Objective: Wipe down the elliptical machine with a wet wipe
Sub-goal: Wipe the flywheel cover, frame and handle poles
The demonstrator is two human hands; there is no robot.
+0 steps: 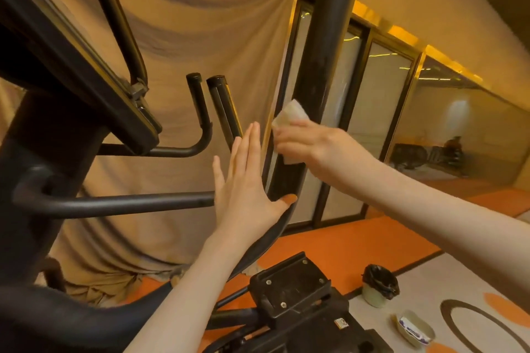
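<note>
While the right hand (298, 143) grips the wipe (289, 120) on the right handlebar (321, 77) (left hand (243, 189) flat, bracing it), the other bars look unwiped.

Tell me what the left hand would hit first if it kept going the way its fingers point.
The left hand points up; its fingers would probably meet the upright black handlebar tube just above them, though depth is unclear.
</note>
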